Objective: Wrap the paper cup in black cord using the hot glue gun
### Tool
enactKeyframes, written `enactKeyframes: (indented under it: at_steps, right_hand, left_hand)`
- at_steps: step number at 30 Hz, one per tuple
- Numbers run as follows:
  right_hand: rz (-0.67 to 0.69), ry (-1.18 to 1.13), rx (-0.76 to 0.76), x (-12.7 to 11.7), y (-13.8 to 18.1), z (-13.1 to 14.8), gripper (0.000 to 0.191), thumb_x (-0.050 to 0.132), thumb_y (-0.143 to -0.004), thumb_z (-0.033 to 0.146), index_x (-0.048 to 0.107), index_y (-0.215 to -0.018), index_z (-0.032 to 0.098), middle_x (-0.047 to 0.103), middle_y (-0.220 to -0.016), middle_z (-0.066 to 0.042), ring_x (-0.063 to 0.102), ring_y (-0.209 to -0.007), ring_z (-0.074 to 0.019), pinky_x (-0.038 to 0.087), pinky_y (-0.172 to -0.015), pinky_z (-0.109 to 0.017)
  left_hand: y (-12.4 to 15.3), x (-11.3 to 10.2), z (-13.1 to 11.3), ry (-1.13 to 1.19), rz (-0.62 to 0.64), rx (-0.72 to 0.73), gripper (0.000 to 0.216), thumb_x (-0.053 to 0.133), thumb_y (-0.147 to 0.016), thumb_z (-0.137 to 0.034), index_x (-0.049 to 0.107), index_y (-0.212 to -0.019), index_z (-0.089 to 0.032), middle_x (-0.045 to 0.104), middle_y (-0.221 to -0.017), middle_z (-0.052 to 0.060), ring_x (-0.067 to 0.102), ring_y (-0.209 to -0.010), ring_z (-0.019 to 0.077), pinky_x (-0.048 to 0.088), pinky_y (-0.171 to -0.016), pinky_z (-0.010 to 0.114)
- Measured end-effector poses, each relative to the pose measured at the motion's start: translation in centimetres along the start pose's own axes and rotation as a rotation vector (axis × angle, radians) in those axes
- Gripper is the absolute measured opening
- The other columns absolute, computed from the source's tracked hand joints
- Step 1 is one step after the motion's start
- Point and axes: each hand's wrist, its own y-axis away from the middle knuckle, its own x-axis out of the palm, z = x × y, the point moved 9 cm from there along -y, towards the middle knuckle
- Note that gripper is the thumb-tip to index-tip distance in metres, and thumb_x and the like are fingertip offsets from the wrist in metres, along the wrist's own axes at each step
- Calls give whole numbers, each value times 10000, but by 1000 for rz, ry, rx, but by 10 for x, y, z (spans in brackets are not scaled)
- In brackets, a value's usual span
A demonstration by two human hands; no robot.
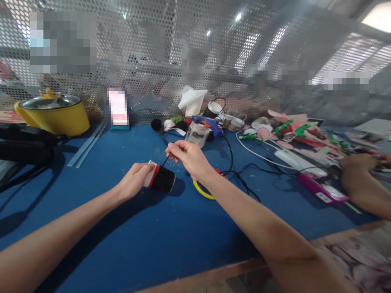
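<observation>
My left hand (136, 179) is closed round the white end of a small cup (164, 179), which lies tilted on its side just above the table. A red band and a wide black covering, apparently wound yarn, wrap the cup. Between the thumb and fingers of my right hand (186, 156) I pinch a black strand (167, 159) that runs taut down to the cup. Behind my right hand stands a clear jar (198, 133) with a blue glue gun (209, 123) across its top. Scissors with yellow and red handles (202, 191) lie partly under my right forearm.
A yellow pot (58, 118) with a glass lid stands back left, near two clear glue sticks (87, 144) and a propped phone (118, 108). Yarn balls (177, 120) sit at the back. On the right are cables, a purple box (320, 189), craft scraps and another person's arm (363, 183).
</observation>
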Motion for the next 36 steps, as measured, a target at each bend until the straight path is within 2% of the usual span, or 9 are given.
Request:
enactKeyframes:
  at_steps: [6,12,18,36]
  right_hand:
    - [-35,59,-42,-5,0,6,219,486,-733,333,533,-617,153,543,-580,11,466,-513,-63,367,-494,-202]
    - [-57,119,-6,-7,-1,2,218,485,-734,319,520,-594,155,522,-550,19,465,-504,-65,383,-513,-209]
    - [-24,184,-4,-5,-2,-3,240,474,-739,347,529,-612,150,521,-548,12,463,-492,-68,361,-482,-200]
    - [71,277,79,4,0,-18,254,463,-738,368,535,-627,151,530,-549,2,442,-468,-76,338,-459,-209]
  left_hand:
    - [1,6,2,17,32,-31,298,331,-715,-365,378,-505,-158,316,-442,-56,265,-408,67,204,-395,202]
    - [4,12,-1,-34,81,-5,341,316,-727,-407,383,-508,-154,315,-446,-56,268,-413,64,212,-399,197]
    - [9,14,-7,-41,106,74,358,306,-739,-420,343,-495,-161,304,-454,-50,251,-424,64,206,-402,198]
    - [15,14,-15,-14,120,147,333,310,-733,-373,313,-469,-169,269,-453,-53,223,-425,61,202,-401,199]
